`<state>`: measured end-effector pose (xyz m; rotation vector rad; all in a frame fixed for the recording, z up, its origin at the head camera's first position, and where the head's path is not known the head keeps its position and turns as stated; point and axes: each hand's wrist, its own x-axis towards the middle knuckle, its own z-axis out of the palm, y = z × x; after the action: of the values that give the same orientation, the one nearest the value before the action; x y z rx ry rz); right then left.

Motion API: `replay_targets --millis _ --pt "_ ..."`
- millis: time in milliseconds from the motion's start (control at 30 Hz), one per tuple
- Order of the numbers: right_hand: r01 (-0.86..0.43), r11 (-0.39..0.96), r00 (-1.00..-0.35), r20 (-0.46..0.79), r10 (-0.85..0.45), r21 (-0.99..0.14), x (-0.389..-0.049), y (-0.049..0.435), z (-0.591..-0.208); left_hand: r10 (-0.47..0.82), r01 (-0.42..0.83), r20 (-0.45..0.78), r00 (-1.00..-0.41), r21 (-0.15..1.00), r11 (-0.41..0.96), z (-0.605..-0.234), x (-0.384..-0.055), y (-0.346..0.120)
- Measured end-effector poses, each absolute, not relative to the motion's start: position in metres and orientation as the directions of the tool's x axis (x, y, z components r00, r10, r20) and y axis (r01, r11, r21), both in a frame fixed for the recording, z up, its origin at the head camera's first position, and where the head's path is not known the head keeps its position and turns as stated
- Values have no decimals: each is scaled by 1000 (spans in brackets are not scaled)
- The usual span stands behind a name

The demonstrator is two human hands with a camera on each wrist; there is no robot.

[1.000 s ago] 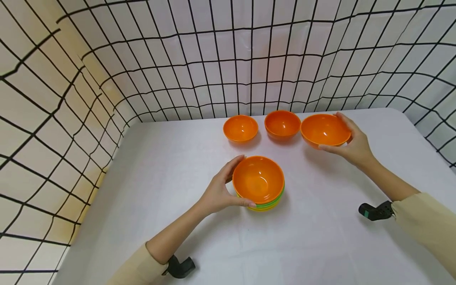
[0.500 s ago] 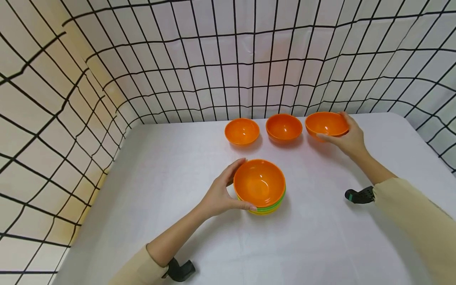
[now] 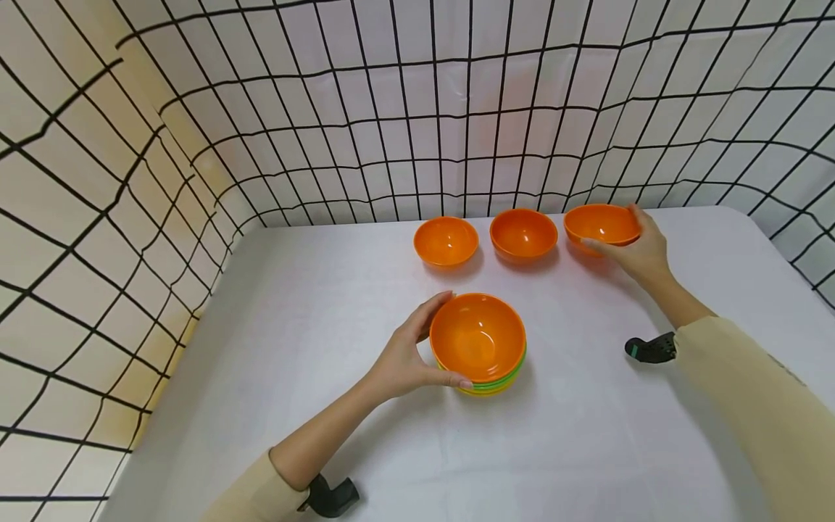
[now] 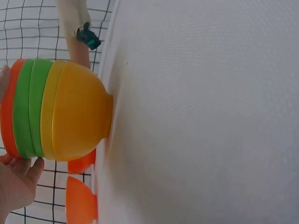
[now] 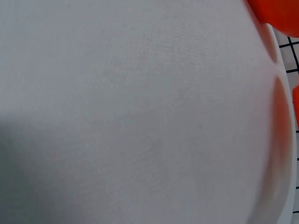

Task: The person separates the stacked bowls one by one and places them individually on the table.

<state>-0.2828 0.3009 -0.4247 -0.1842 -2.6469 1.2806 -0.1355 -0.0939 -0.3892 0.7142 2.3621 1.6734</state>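
stacked bowls stand on the worktop, the left grip holding their side; the right grip holds an orange bowl near the far edge, beside two more bowls.

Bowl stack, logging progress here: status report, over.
Left grip holding bowl stack. Right grip holding rightmost orange bowl. Two more orange bowls left of it. No obstruction visible.

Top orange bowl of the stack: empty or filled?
Empty: in the head view, the top orange bowl shows its bare inside down to the bottom.
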Motion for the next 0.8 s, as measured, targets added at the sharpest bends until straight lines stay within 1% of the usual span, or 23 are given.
replay_targets --millis 267,433,600,800 --pt "26 637 -975 123 188 -771 -286 302 -428 480 283 132 -867 924 257 -361 -125 -92" --pt "46 653 -977 101 186 -756 -288 302 -429 481 268 118 -869 928 258 -357 -124 -92" --pt "58 665 -980 83 179 -744 -290 302 -431 479 275 126 -868 927 254 -359 -125 -92" --pt "25 684 -979 120 163 -729 -286 306 -433 473 305 158 -867 919 251 -386 -135 -93"
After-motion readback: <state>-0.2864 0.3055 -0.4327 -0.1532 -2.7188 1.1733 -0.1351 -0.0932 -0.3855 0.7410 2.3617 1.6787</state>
